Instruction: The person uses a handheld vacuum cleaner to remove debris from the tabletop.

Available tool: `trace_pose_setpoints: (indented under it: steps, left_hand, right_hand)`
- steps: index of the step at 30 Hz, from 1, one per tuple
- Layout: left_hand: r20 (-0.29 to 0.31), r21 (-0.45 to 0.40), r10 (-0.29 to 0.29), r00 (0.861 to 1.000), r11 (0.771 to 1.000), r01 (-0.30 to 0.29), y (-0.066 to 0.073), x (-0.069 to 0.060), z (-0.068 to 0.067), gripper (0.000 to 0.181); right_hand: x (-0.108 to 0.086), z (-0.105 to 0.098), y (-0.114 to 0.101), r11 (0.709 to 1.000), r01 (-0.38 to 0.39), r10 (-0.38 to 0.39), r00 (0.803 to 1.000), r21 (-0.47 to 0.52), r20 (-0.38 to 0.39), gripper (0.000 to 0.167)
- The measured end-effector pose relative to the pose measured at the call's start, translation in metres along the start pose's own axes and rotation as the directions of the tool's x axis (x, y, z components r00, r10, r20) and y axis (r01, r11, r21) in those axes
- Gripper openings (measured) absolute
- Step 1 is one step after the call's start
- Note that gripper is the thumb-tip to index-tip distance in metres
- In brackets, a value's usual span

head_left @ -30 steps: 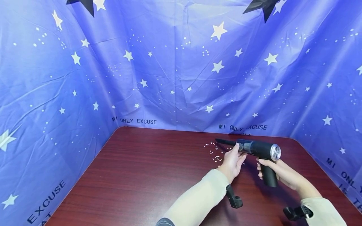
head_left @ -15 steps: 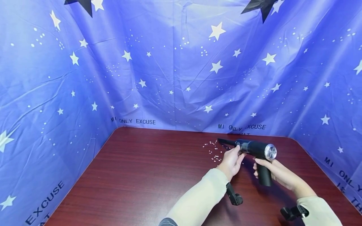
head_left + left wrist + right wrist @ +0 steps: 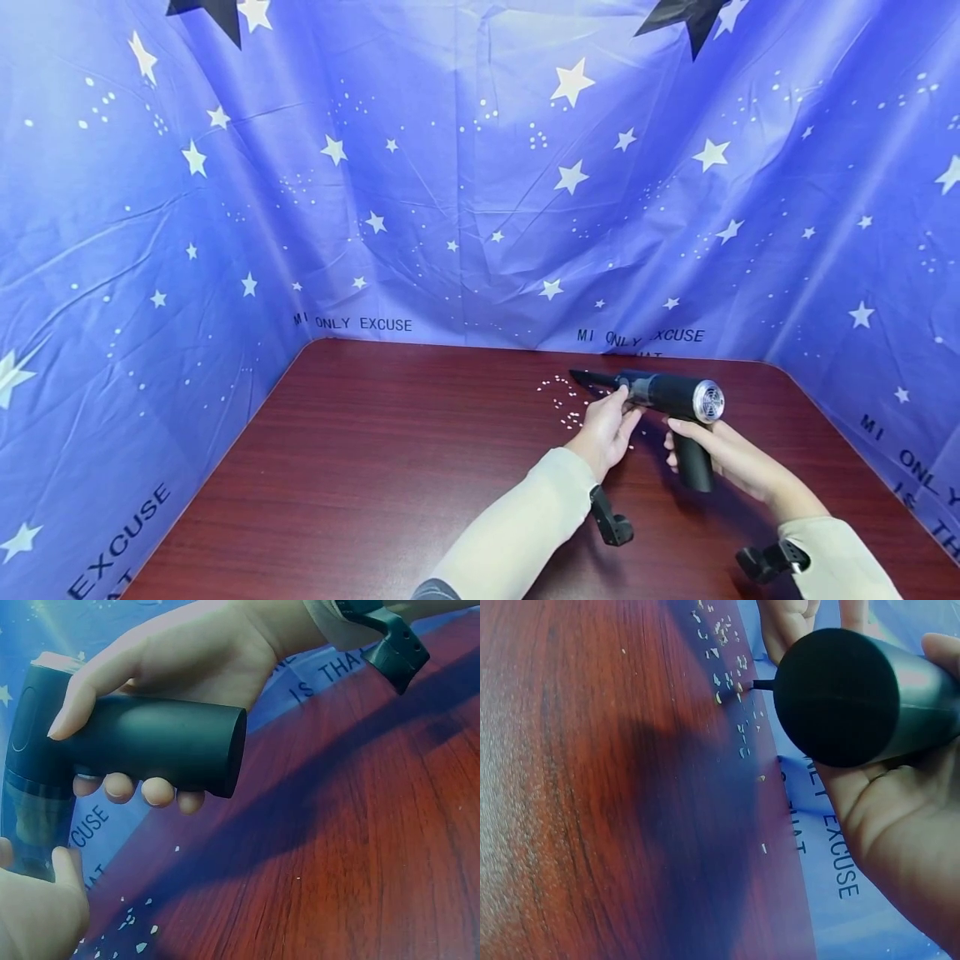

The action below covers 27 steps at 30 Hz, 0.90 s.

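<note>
A black handheld vacuum cleaner (image 3: 675,395) with a silver vented rear end hangs over the right part of the table. Its narrow nozzle (image 3: 591,378) points left and slightly away, close to small white scraps (image 3: 573,419) on the tabletop. My left hand (image 3: 606,427) holds the clear front section from below, thumb on the near side. My right hand (image 3: 738,458) grips the handle (image 3: 165,739), fingers wrapped round it in the left wrist view. Seen from the right wrist, the handle's round end (image 3: 836,697) hides most of the body, and the nozzle tip shows beside the scraps.
The dark red wooden table (image 3: 360,450) meets a blue star-printed cloth (image 3: 465,208) at its back and sides. Black wrist mounts (image 3: 611,517) sit on both cuffs. More scraps lie under the vacuum, near the back edge.
Both hands and the vacuum have shifted a little left in the head view. The nozzle went slightly right, then back left. Both grips stay the same.
</note>
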<state>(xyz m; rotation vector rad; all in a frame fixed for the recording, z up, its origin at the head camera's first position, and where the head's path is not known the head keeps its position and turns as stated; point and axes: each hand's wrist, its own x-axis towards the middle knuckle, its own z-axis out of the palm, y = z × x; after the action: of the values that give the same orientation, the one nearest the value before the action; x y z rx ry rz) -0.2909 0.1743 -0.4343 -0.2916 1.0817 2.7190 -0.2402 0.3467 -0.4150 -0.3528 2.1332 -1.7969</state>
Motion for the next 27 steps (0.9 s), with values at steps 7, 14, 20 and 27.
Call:
trace_pose_setpoints:
  steps: [7,14,20,27]
  left_hand:
    - [-0.022,-0.003,0.007,1.0,1.0,-0.007,0.002,-0.002,-0.002,0.029]
    - [-0.01,-0.02,0.017,1.0,1.0,-0.017,0.005,-0.002,-0.007,0.027]
    - [0.004,-0.035,0.036,0.999,0.999,-0.036,0.008,-0.002,-0.011,0.026]
    - [-0.011,-0.051,0.047,0.999,0.998,-0.047,0.009,-0.005,-0.013,0.026]
  right_hand:
    - [0.0,0.001,0.0,1.0,0.004,-0.004,1.0,0.014,0.009,0.016]
    - [0.004,0.005,0.001,1.0,0.008,-0.009,1.0,0.024,0.028,0.017]
    - [0.008,0.008,0.001,1.0,0.011,-0.012,1.0,0.024,0.026,0.016]
    - [0.009,0.01,-0.001,1.0,-0.002,0.002,1.0,0.024,0.03,0.021]
